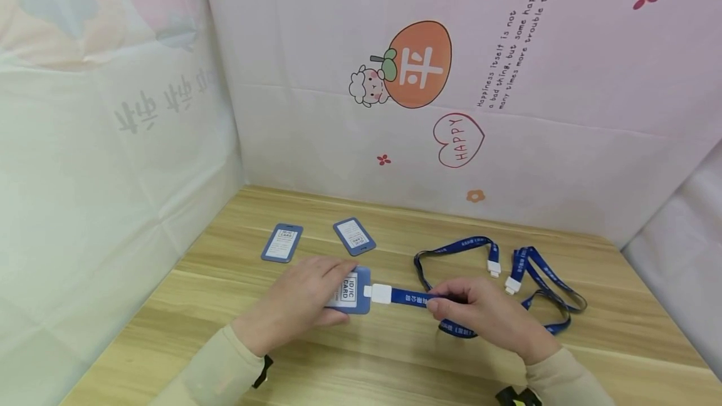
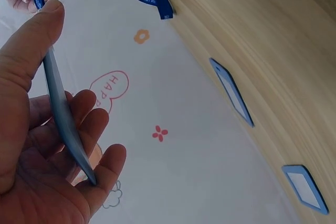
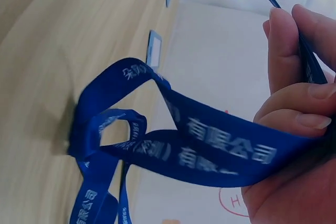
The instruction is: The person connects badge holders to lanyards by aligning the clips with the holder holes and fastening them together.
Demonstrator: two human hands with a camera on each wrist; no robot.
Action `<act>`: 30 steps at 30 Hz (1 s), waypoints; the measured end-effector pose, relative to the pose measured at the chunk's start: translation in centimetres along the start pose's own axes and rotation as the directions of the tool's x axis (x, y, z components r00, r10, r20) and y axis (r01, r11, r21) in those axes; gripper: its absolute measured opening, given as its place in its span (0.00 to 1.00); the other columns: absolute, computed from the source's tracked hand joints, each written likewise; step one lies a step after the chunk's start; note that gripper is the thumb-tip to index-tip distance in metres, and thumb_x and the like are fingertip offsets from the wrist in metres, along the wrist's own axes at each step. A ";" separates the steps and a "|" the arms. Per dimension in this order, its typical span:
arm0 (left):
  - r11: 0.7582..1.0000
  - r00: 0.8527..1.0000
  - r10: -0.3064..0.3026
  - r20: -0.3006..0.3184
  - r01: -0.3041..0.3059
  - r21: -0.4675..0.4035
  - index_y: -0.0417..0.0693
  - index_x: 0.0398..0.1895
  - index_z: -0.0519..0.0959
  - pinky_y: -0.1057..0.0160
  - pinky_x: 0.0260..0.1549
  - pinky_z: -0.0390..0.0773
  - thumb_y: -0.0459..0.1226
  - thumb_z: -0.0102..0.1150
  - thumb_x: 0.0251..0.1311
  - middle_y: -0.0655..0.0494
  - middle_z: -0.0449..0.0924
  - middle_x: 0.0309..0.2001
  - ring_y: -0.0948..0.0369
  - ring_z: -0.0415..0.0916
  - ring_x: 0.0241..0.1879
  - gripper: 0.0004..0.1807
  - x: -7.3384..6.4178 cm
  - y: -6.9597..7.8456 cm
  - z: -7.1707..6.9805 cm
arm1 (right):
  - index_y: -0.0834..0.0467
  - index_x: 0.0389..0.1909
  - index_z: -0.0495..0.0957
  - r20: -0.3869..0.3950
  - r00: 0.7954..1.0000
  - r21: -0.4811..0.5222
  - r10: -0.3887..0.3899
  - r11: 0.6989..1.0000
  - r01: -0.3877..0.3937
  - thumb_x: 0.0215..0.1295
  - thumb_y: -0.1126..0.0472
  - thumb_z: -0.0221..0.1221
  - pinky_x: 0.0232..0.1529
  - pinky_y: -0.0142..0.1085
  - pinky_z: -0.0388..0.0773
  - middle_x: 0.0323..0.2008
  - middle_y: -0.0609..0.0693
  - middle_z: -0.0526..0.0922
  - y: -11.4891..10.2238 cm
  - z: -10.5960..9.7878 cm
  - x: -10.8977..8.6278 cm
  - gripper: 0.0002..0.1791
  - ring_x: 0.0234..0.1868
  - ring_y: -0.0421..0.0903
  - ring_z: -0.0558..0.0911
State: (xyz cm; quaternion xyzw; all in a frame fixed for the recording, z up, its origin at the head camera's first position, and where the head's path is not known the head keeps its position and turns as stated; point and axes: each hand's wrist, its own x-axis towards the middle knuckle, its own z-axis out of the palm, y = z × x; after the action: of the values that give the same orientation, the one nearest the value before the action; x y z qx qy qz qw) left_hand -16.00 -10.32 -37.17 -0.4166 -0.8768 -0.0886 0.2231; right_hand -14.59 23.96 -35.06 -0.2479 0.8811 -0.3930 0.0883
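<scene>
My left hand point(image 1: 307, 299) grips a blue card holder point(image 1: 363, 306) by its far side, thumb on one edge and fingers round the other. A white clip point(image 1: 381, 294) joins that holder's slotted end to a blue lanyard point(image 1: 410, 297). Just right of the clip, my right hand point(image 1: 479, 312) pinches the strap, which runs taut between the hands. In the right wrist view the rest of the lanyard point(image 3: 220, 140) hangs in loops below the right hand. The left wrist view shows the held card holder point(image 2: 63, 108) edge-on between thumb and fingers.
Two more blue card holders point(image 1: 282, 243) point(image 1: 354, 236) lie flat on the wooden table point(image 1: 395, 368), beyond the left hand. On the right lie more blue lanyards point(image 1: 470, 244) point(image 1: 544, 274) with white clips. A printed cloth point(image 1: 316, 130) stands behind the table and at both sides.
</scene>
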 end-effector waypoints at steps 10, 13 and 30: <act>1.000 0.999 -0.027 -0.018 0.026 -0.014 0.37 0.67 0.75 0.52 0.58 0.83 0.54 0.81 0.49 0.46 0.84 0.58 0.51 0.83 0.55 0.47 -0.6 -1.0 -0.6 | 0.43 0.40 0.87 -0.046 0.998 -0.030 0.044 0.999 -0.046 0.75 0.47 0.61 0.29 0.33 0.77 0.32 0.43 0.84 -0.3 -1.4 -0.5 0.08 0.30 0.38 0.78; 1.000 0.999 -0.028 -0.027 0.028 -0.010 0.36 0.68 0.75 0.51 0.58 0.83 0.55 0.80 0.49 0.46 0.84 0.58 0.51 0.82 0.55 0.47 -0.8 -1.2 -0.6 | 0.43 0.40 0.87 -0.045 0.998 -0.021 0.040 0.999 -0.041 0.76 0.48 0.61 0.28 0.33 0.76 0.30 0.45 0.83 -0.2 -1.8 -0.6 0.08 0.29 0.38 0.78; 0.997 0.997 -0.072 -0.015 0.072 -0.014 0.39 0.70 0.74 0.51 0.61 0.81 0.56 0.78 0.52 0.46 0.82 0.61 0.51 0.81 0.58 0.47 -1.5 -2.0 -1.2 | 0.44 0.38 0.86 -0.093 0.992 -0.083 0.087 0.992 -0.095 0.74 0.46 0.63 0.26 0.32 0.74 0.29 0.44 0.83 0.0 -3.9 -2.2 0.09 0.28 0.38 0.76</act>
State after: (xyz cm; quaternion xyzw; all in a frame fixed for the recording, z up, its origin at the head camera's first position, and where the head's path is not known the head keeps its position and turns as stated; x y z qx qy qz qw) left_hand -16.37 -13.05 -36.74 -0.3854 -0.8889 -0.1055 0.2240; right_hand -14.03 27.63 -32.47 -0.1930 0.9110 -0.3602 0.0557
